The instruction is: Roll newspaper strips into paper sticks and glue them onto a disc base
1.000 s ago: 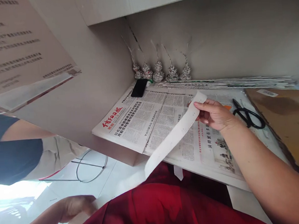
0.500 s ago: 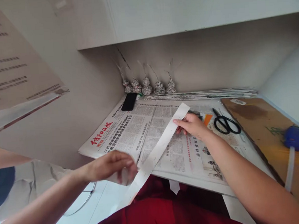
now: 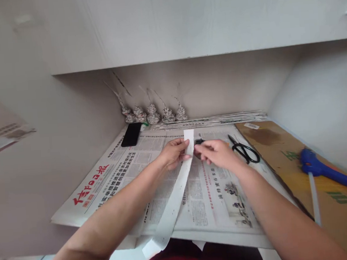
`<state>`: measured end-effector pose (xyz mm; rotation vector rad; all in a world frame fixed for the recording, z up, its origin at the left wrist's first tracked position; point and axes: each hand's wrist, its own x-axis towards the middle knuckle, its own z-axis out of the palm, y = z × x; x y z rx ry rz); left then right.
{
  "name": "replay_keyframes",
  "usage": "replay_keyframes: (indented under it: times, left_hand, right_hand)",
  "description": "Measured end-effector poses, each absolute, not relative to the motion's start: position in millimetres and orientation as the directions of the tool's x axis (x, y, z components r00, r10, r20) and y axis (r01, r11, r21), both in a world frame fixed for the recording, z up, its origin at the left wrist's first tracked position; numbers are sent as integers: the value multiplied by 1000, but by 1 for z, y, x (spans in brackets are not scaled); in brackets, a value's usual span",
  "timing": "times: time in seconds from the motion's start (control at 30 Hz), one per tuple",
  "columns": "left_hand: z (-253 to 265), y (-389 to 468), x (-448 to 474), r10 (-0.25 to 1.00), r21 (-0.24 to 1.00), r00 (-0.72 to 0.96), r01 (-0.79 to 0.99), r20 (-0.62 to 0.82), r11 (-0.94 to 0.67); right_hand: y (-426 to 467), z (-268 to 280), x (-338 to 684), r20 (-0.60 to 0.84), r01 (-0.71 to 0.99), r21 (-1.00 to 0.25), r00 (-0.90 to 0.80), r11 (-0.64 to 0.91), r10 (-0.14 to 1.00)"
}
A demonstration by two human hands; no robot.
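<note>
A long white paper strip [image 3: 175, 198] runs from the middle of the newspaper down over the table's front edge. Near its upper end, my left hand [image 3: 175, 153] pinches it from the left, with the thumb lying across the paper. My right hand [image 3: 213, 153] is at the strip's right edge, fingers curled closed with their tips against that edge; the exact grip is partly hidden. Beneath both hands lies the spread newspaper [image 3: 151, 151]. Black-handled scissors [image 3: 244, 150] rest to the right of my right hand.
Several coiled paper gourd-like shapes [image 3: 168, 115] stand along the back wall, beside a bundle of thin paper rods [image 3: 214, 120]. A black phone [image 3: 131, 134] lies at back left. On the right, a blue glue gun [image 3: 317, 164] rests on cardboard [image 3: 271, 150]. A cabinet [image 3: 183, 25] overhangs the table.
My left hand has moved up and right and now grips the strip's upper part. My right hand has shifted to its right edge. The strip hangs steeper, and the view has turned right.
</note>
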<state>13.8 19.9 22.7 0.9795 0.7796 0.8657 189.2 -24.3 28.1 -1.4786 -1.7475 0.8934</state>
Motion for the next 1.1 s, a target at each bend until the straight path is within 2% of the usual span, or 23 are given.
replay_keyframes:
  times: [0.07, 0.13, 0.23, 0.3, 0.4, 0.63, 0.8, 1.1]
  left_hand:
    - [12, 24, 14, 878, 877, 438, -326, -190, 353]
    - [0, 28, 13, 871, 868, 444, -323, -212, 376]
    - [-12, 31, 9, 845, 883, 484, -265, -226, 388]
    - [-15, 33, 6, 840, 883, 495, -262, -223, 389]
    - [-15, 33, 6, 848, 884, 487, -276, -211, 379]
    - [-13, 24, 12, 849, 881, 485, -281, -211, 380]
    - [-14, 19, 15, 828, 880, 537, -300, -163, 368]
    - [-15, 19, 14, 846, 892, 508, -292, -160, 344]
  right_hand:
    - [-21, 32, 207, 228, 697, -709, 83, 107, 970]
    - [-17, 29, 222, 266, 847, -531, 148, 17, 953]
    - [-10, 16, 234, 88, 943, -323, 118, -83, 989]
    - [-7, 7, 235, 18, 960, -265, 95, -86, 995]
    - [-3, -2, 231, 44, 963, -265, 61, -47, 997]
    - [5, -8, 224, 231, 953, -292, -16, 85, 973]
    - [12, -18, 228, 372, 902, -421, 72, 99, 925]
    - [22, -29, 225, 402, 857, -515, 228, 13, 887]
